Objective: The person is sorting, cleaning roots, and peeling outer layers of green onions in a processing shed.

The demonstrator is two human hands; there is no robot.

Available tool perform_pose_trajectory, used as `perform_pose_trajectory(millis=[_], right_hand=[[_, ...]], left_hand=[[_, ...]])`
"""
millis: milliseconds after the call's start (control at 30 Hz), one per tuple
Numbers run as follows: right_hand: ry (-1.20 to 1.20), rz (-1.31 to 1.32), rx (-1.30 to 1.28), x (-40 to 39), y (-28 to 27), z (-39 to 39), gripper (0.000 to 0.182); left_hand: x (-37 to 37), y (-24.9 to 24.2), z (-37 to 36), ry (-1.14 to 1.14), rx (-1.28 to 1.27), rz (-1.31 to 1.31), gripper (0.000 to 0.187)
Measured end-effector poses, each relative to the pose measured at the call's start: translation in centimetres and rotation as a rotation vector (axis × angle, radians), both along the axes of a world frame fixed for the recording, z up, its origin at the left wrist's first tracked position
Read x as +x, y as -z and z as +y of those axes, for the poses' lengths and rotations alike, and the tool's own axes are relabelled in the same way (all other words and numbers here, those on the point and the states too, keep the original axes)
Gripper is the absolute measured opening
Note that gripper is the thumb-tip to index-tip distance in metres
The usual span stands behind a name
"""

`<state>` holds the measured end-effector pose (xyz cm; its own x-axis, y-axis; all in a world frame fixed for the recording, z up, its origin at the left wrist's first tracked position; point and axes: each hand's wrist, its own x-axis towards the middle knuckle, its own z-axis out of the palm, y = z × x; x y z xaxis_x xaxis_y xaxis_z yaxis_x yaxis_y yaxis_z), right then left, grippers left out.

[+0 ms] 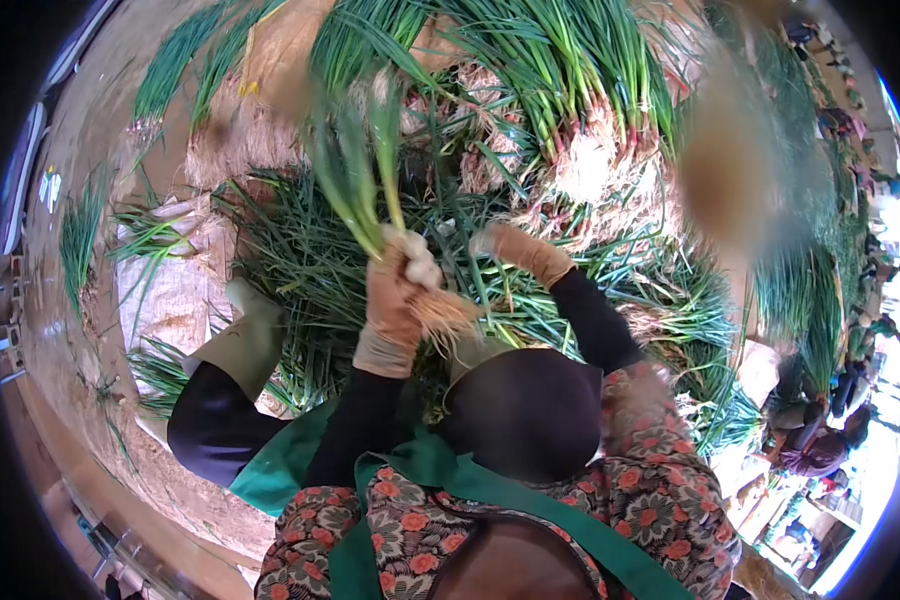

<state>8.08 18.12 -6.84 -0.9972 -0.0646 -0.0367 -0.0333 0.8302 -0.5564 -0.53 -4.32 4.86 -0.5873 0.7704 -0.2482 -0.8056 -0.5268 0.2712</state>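
Observation:
Gloved in tan, my left hand [394, 300] is closed around a small bunch of green onions [385, 190]. Their white bulbs [422, 262] and stringy roots stick out to the right of the fist, and the green leaves point up. My right hand [522, 252], also gloved, is to the right of the bulbs and apart from them, over the loose greens; its fingers are blurred, so their pose is unclear. Cut or loose green leaves [310, 250] lie in a heap beneath both hands.
Large onion bundles with pale roots [595, 150] lie ahead. More bundles [175, 75] rest at the upper left, near a pale sack [170, 280]. My boot [240, 340] is at the left. Several people, one in dark purple [815, 452], are at the far right.

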Motion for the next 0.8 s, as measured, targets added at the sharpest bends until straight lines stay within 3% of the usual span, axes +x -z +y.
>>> perform_pose_trajectory(millis=[33, 100, 133, 167, 200, 233, 267, 300, 367, 400, 433, 500, 533, 567, 633, 700, 767, 800], right_hand=[[-0.073, -0.59, -0.134, 0.5, -3.3, -0.9, 0.032], [-0.16, -0.491, 0.127, -1.6, -2.6, 1.1, 0.035], [-0.066, -0.535, 0.105, -5.6, -4.4, 2.4, 0.039], [0.075, 0.149, 0.16, -8.0, 1.0, 5.4, 0.036], [0.32, 0.215, 0.225, -10.1, -3.6, 5.1, 0.03], [0.525, 0.13, 0.208, -12.1, -8.3, 4.5, 0.028], [0.486, 0.055, 0.526, -13.9, -7.5, 5.9, 0.025], [0.515, -0.03, 0.643, -15.3, -5.6, 7.1, 0.022], [0.456, -0.043, 0.618, -16.0, -3.7, 8.2, 0.021], [0.501, -0.051, 0.446, -15.5, -5.4, 6.7, 0.023], [0.536, -0.066, 0.277, -14.2, -7.3, 4.4, 0.025], [0.125, 0.063, -0.045, -10.5, -5.6, 2.5, 0.029], [0.024, -0.035, -0.164, -7.9, -5.5, 0.6, 0.03], [-0.067, -0.132, -0.283, -5.7, -5.7, -0.6, 0.032], [0.048, -0.206, -0.511, -4.0, -5.7, -0.3, 0.03], [0.173, 0.0, -0.474, -3.5, -4.7, 0.6, 0.029], [0.043, 0.278, -0.394, -4.6, -3.8, 0.6, 0.028], [0.263, -0.432, -0.864, -5.2, -4.9, 0.0, 0.027]], left_hand=[[-1.2, -0.6, -0.1, -0.032, 0.034, 0.006, 0.015], [-3.0, -0.3, 1.3, -0.102, -0.081, -0.135, 0.025], [-3.5, 0.1, 2.0, -0.092, -0.13, -0.175, 0.025], [-4.0, 0.6, 2.4, -0.086, -0.181, -0.213, 0.027], [-4.4, 2.8, 2.5, 0.013, -0.201, -0.082, 0.023], [-4.2, 1.8, 3.2, 0.057, -0.387, -0.098, 0.022], [-4.1, 1.6, 3.5, 0.068, -0.347, -0.166, 0.021], [-4.1, 1.5, 3.9, 0.081, -0.305, -0.235, 0.02], [-4.3, 3.1, 5.3, 0.053, -0.399, -0.21, 0.017], [-4.3, 4.6, 5.4, 0.015, -0.2, -0.107, 0.011], [-4.5, 4.7, 5.9, -0.011, -0.314, -0.096, 0.011], [-4.8, 5.1, 7.0, -0.057, -0.545, -0.09, 0.011], [-5.3, 8.2, 5.6, 0.093, -0.455, -0.011, 0.013], [-4.7, 8.2, 5.9, 0.065, -0.479, 0.004, 0.015], [-3.1, 7.4, 6.9, 0.017, -0.518, 0.045, 0.019], [-2.0, 8.9, 6.5, 0.118, -0.459, 0.085, 0.015], [-0.5, 8.8, 6.5, 0.106, -0.405, 0.114, 0.015], [0.2, 7.3, 6.8, 0.09, -0.541, 0.116, 0.011]])
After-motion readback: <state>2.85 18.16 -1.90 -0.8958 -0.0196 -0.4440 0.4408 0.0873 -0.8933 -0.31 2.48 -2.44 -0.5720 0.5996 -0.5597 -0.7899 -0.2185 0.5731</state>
